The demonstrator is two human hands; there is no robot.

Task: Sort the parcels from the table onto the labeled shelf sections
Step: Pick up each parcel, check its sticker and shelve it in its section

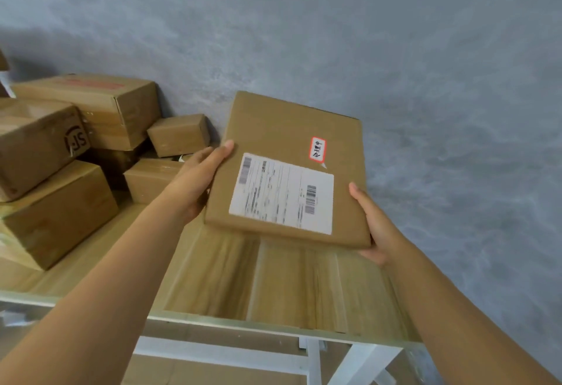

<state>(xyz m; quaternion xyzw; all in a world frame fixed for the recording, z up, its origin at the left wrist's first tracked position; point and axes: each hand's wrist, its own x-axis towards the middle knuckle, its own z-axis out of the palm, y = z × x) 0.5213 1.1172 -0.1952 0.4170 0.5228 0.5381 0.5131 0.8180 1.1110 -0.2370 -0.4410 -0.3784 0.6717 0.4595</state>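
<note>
Flat brown cardboard parcel (pixel 286 172) held above the wooden desk (pixel 273 278), near its right end, with bare desktop under it. Long axis runs away from the person toward the grey wall (pixel 395 50). White shipping label (pixel 281 193) and small red-edged sticker (pixel 317 149) face up. Left hand (pixel 197 181) grips the left edge, thumb on top; right hand (pixel 377 226) holds the near right corner, fingers curled underneath. Cardboard boxes (pixel 60 156) piled left.

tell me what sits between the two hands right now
In the head view, the flat brown cardboard parcel with a white shipping label lies between the left hand and the right hand, which grip its opposite edges.
</note>
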